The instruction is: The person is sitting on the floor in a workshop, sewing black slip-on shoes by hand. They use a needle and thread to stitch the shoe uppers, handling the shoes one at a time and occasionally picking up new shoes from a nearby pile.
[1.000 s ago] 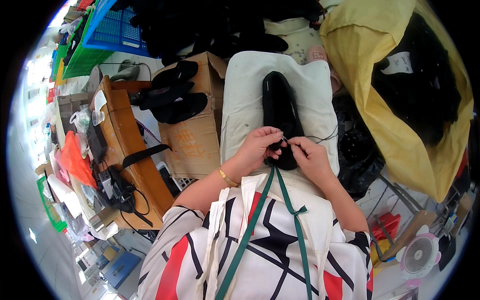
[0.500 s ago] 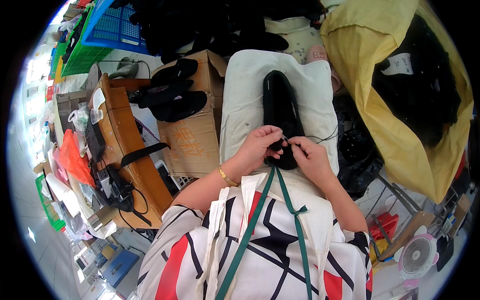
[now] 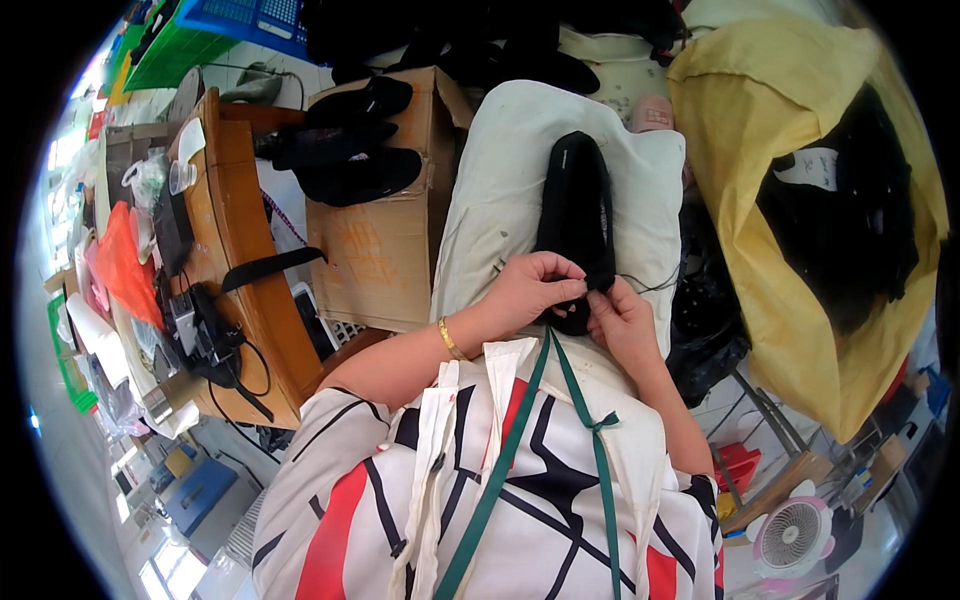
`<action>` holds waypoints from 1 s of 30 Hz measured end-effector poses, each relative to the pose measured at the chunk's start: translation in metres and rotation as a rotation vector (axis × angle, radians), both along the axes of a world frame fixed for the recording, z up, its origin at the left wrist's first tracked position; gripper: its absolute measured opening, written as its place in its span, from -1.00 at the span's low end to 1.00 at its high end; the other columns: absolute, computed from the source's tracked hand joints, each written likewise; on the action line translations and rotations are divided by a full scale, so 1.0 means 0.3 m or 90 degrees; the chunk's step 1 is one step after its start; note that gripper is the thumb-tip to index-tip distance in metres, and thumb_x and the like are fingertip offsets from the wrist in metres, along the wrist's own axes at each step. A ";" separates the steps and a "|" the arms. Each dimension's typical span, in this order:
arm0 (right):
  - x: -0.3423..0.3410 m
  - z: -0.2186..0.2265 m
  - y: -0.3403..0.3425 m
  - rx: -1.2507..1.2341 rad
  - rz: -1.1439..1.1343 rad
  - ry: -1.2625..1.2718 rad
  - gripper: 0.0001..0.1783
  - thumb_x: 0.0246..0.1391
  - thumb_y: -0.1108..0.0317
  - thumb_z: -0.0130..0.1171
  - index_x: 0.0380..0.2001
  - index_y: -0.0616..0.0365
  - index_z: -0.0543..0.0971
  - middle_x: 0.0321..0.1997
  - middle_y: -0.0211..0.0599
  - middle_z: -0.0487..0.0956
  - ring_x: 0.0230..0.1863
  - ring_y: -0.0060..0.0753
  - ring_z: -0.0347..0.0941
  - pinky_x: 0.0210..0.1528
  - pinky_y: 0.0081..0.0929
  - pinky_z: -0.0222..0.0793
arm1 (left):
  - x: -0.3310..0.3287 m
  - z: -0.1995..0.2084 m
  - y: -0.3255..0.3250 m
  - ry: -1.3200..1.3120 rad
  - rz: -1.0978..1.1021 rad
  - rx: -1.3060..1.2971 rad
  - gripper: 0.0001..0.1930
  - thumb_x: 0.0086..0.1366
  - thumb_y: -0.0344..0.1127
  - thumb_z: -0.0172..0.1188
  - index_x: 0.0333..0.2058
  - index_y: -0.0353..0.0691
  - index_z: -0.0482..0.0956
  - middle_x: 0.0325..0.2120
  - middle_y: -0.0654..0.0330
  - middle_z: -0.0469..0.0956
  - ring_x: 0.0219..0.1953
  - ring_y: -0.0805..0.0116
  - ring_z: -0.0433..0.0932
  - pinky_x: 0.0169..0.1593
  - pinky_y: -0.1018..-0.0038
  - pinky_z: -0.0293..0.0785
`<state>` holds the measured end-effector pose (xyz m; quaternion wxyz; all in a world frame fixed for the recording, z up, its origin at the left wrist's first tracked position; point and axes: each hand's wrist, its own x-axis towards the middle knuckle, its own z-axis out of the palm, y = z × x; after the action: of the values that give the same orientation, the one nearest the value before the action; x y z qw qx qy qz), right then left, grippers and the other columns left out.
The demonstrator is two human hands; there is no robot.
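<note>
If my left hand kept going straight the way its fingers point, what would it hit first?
Likely the right hand, just across the near end of the long black fabric shoe piece that the left hand pinches; depth is unclear.

A cardboard box (image 3: 385,240) stands left of centre with black shoe uppers (image 3: 350,140) piled on its top, and left of it runs a wooden bench (image 3: 235,230) bearing a black strap (image 3: 270,268), a small black machine with cables (image 3: 205,335), an orange plastic bag (image 3: 120,270) and a clear plastic cup (image 3: 180,177). At the upper left lie a green crate (image 3: 175,50) and a blue crate (image 3: 255,15), while a big yellow sack (image 3: 790,200) holding dark pieces fills the right side. A small white fan (image 3: 790,535) sits at the lower right, near a red container (image 3: 740,465).
</note>
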<state>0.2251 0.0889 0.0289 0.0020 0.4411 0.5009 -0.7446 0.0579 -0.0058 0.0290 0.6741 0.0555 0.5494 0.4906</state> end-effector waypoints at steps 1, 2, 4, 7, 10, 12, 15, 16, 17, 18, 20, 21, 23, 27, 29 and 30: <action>-0.003 -0.001 -0.001 0.003 0.002 -0.006 -0.90 0.28 0.34 0.09 -0.28 0.12 0.50 -0.58 -0.53 0.46 -0.60 -0.77 0.31 -0.55 -0.73 0.26 | -0.001 0.001 0.000 0.004 0.000 0.001 -0.80 0.26 -0.36 0.28 -0.19 -0.31 0.57 -0.37 0.27 0.60 -0.40 0.56 0.54 -0.31 0.61 0.53; -0.006 -0.001 -0.002 0.006 0.002 -0.012 -0.90 0.28 0.34 0.09 -0.28 0.12 0.49 -0.58 -0.53 0.46 -0.59 -0.77 0.31 -0.55 -0.73 0.26 | -0.002 0.001 -0.001 0.009 -0.002 0.002 -0.80 0.26 -0.36 0.28 -0.19 -0.31 0.57 -0.37 0.27 0.59 -0.40 0.56 0.54 -0.31 0.61 0.53; -0.012 0.002 -0.004 0.018 0.010 -0.017 -0.90 0.29 0.33 0.08 -0.28 0.12 0.48 -0.58 -0.52 0.47 -0.59 -0.76 0.33 -0.54 -0.73 0.28 | -0.003 0.000 -0.002 0.017 -0.010 0.002 -0.80 0.26 -0.35 0.29 -0.19 -0.31 0.57 -0.38 0.27 0.59 -0.40 0.56 0.53 -0.32 0.61 0.52; -0.020 0.010 -0.003 0.049 0.031 -0.017 -0.91 0.28 0.36 0.07 -0.23 0.13 0.46 -0.56 -0.51 0.48 -0.57 -0.74 0.36 -0.51 -0.72 0.33 | -0.002 -0.006 -0.004 0.019 -0.020 0.002 -0.80 0.26 -0.35 0.29 -0.20 -0.32 0.57 -0.37 0.27 0.59 -0.39 0.57 0.53 -0.32 0.62 0.52; -0.039 0.021 -0.001 0.078 0.045 -0.011 -0.85 0.26 0.44 0.04 -0.12 0.14 0.43 -0.50 -0.46 0.50 -0.52 -0.69 0.41 -0.45 -0.67 0.41 | -0.001 -0.013 -0.007 0.003 -0.005 0.009 -0.80 0.26 -0.35 0.29 -0.20 -0.32 0.57 -0.37 0.26 0.59 -0.39 0.56 0.53 -0.32 0.61 0.52; -0.061 0.051 0.003 0.081 0.028 0.010 -0.75 0.22 0.52 0.01 -0.03 0.15 0.40 -0.44 -0.41 0.52 -0.48 -0.65 0.44 -0.40 -0.63 0.46 | 0.002 -0.007 -0.006 -0.009 0.005 0.020 -0.80 0.26 -0.35 0.29 -0.20 -0.32 0.57 -0.38 0.26 0.59 -0.39 0.56 0.53 -0.31 0.61 0.52; -0.072 0.049 0.020 0.012 0.047 0.060 -0.59 0.16 0.59 -0.03 0.09 0.14 0.34 -0.34 -0.30 0.54 -0.42 -0.59 0.48 -0.32 -0.58 0.50 | -0.010 -0.026 -0.008 -0.011 -0.018 0.025 -0.80 0.26 -0.36 0.28 -0.18 -0.32 0.55 -0.35 0.27 0.58 -0.37 0.56 0.53 -0.30 0.60 0.52; -0.071 0.057 0.036 -0.009 0.077 0.055 -0.60 0.16 0.59 -0.02 0.08 0.15 0.35 -0.32 -0.30 0.54 -0.40 -0.58 0.49 -0.31 -0.58 0.50 | -0.007 -0.024 -0.008 -0.006 -0.021 0.029 -0.80 0.26 -0.38 0.27 -0.18 -0.31 0.55 -0.33 0.27 0.58 -0.36 0.56 0.52 -0.29 0.60 0.52; -0.070 0.071 0.063 -0.030 0.108 0.051 -0.60 0.15 0.60 -0.02 0.08 0.17 0.37 -0.30 -0.29 0.55 -0.38 -0.57 0.49 -0.29 -0.57 0.50 | -0.005 -0.020 -0.009 0.000 -0.024 0.033 -0.80 0.26 -0.39 0.26 -0.17 -0.31 0.55 -0.32 0.27 0.57 -0.35 0.56 0.52 -0.29 0.60 0.52; -0.065 0.075 0.089 -0.051 0.138 0.048 -0.60 0.15 0.60 -0.01 0.08 0.18 0.39 -0.28 -0.28 0.55 -0.36 -0.57 0.50 -0.28 -0.57 0.50 | -0.004 -0.016 -0.009 0.006 -0.027 0.037 -0.80 0.26 -0.40 0.26 -0.17 -0.31 0.54 -0.30 0.27 0.57 -0.34 0.56 0.52 -0.28 0.60 0.52; -0.036 0.040 0.147 0.130 0.165 0.038 -0.63 0.14 0.61 -0.01 0.03 0.20 0.45 -0.26 -0.29 0.56 -0.33 -0.58 0.50 -0.28 -0.56 0.49 | -0.002 -0.009 -0.009 0.039 -0.030 0.064 -0.80 0.26 -0.43 0.25 -0.16 -0.31 0.54 -0.27 0.28 0.56 -0.31 0.59 0.51 -0.27 0.62 0.50; -0.032 0.025 0.165 0.220 0.178 0.032 -0.65 0.13 0.61 0.00 0.01 0.21 0.49 -0.24 -0.30 0.57 -0.31 -0.58 0.51 -0.27 -0.56 0.49 | -0.001 -0.005 -0.008 0.054 -0.031 0.079 -0.80 0.26 -0.44 0.24 -0.15 -0.31 0.53 -0.26 0.28 0.55 -0.30 0.60 0.50 -0.26 0.63 0.48; -0.049 0.022 0.177 0.403 0.153 0.036 -0.71 0.11 0.55 0.09 -0.08 0.13 0.57 -0.31 -0.28 0.55 -0.35 -0.45 0.54 -0.29 -0.51 0.46 | -0.002 0.012 -0.011 0.139 -0.067 0.098 -0.80 0.25 -0.45 0.25 -0.15 -0.30 0.54 -0.27 0.31 0.53 -0.30 0.64 0.47 -0.26 0.65 0.45; -0.089 0.004 0.171 0.606 0.317 0.058 -0.76 0.00 0.47 0.23 -0.20 0.06 0.60 -0.38 -0.20 0.50 -0.39 -0.19 0.48 -0.34 -0.40 0.39 | 0.001 0.000 -0.012 0.278 -0.079 0.161 -0.81 0.24 -0.45 0.26 -0.17 -0.29 0.55 -0.30 0.38 0.51 -0.32 0.69 0.41 -0.27 0.67 0.39; -0.095 -0.028 0.161 0.643 0.368 0.049 -0.80 -0.02 0.48 0.23 -0.26 0.09 0.59 -0.37 -0.19 0.51 -0.40 -0.17 0.47 -0.35 -0.41 0.38 | -0.012 -0.005 -0.015 0.290 -0.080 0.150 -0.83 0.24 -0.44 0.26 -0.19 -0.28 0.56 -0.32 0.40 0.52 -0.33 0.69 0.41 -0.27 0.67 0.39; -0.095 -0.056 0.145 0.622 0.321 0.082 -0.83 0.00 0.47 0.23 -0.27 0.10 0.59 -0.38 -0.21 0.51 -0.41 -0.21 0.47 -0.35 -0.44 0.38 | -0.021 -0.003 -0.014 0.295 -0.084 0.145 -0.84 0.23 -0.44 0.26 -0.20 -0.28 0.57 -0.34 0.41 0.52 -0.34 0.69 0.41 -0.27 0.66 0.39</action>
<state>0.1965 0.1325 0.0121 -0.0553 0.2111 0.8773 -0.4274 0.0515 -0.0098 0.0282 0.5505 0.2776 0.6252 0.4785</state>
